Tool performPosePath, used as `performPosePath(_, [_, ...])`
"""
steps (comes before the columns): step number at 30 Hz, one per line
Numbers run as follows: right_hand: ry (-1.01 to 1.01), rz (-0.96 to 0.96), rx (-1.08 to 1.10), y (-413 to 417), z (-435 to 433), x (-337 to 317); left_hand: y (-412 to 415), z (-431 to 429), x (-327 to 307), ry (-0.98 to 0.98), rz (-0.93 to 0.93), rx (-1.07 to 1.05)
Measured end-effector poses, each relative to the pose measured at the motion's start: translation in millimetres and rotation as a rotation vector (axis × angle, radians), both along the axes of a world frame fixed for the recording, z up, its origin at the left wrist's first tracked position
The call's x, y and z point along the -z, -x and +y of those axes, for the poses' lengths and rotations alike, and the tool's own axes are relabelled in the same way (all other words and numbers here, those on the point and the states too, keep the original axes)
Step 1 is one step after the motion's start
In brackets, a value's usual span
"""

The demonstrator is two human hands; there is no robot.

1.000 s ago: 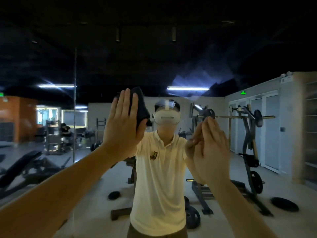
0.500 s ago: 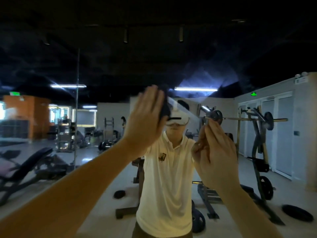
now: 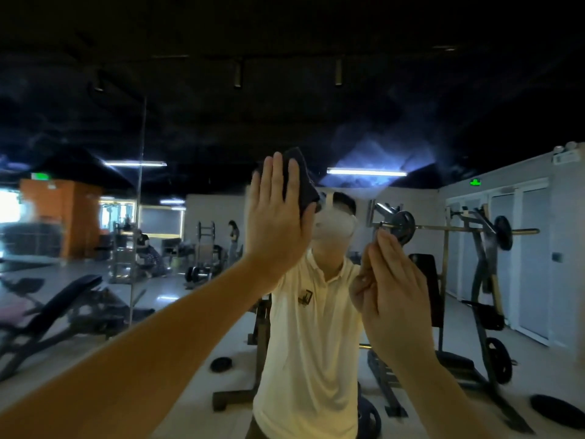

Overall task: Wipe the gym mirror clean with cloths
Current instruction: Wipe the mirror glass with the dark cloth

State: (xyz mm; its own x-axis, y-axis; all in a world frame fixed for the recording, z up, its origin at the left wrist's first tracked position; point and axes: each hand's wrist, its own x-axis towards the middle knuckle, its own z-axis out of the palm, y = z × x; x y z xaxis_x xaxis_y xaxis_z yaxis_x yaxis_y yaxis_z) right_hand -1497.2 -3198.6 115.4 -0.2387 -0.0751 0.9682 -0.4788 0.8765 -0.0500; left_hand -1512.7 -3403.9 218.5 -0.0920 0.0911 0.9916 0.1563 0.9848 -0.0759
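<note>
The gym mirror (image 3: pixel 395 99) fills the whole view, with streaky haze near its upper right. My left hand (image 3: pixel 275 217) is raised at head height, fingers straight, and presses a dark cloth (image 3: pixel 304 185) flat against the glass. The cloth sticks out past my fingertips and to their right. My right hand (image 3: pixel 392 289) is lower and to the right. Its fingers are straight and it meets its own reflection at the glass. No cloth shows in the right hand.
A vertical seam (image 3: pixel 141 185) between mirror panels runs at the left. The reflection shows me in a white shirt (image 3: pixel 310 343), a barbell rack (image 3: pixel 474 242), a bench (image 3: pixel 53 308), weight plates on the floor and people far behind.
My left hand slid the cloth to the right and slightly up across the glass. My right hand stayed almost where it was.
</note>
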Motion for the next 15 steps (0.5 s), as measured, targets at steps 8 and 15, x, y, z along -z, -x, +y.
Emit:
performPosePath(8, [0.113,0.005,-0.082,0,1,-8,3,46,42,0.557,-0.074,-0.003])
performPosePath(15, [0.159,0.027,0.001,-16,-33,-24,-11,-93,12,0.085,-0.091,-0.106])
